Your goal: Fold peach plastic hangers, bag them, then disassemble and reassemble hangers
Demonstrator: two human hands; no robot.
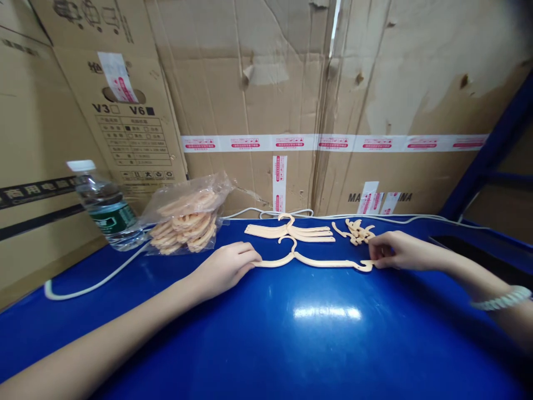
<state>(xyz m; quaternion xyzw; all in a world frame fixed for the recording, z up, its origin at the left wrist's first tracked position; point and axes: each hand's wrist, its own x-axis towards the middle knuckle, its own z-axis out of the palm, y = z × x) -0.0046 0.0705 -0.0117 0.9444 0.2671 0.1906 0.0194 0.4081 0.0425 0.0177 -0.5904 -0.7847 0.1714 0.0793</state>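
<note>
A cream hanger (pixel 320 261) lies across the blue table, its hook pointing up. My left hand (pixel 227 268) pinches the tip of its left arm. At the other end, a small hooked piece (pixel 365 266) meets the right arm, and my right hand (pixel 389 251) has its fingers closed on that piece. Just behind lies a stack of folded cream hangers (pixel 308 232). A small pile of loose cream pieces (pixel 358 231) sits beside my right hand, towards the back.
Clear plastic bags of cream parts (pixel 187 222) and a water bottle (pixel 109 208) stand at the back left. A white cable (pixel 100 286) runs along the table (pixel 266 344). A dark flat object (pixel 478 258) lies at right. Cardboard boxes (pixel 250 100) rise behind.
</note>
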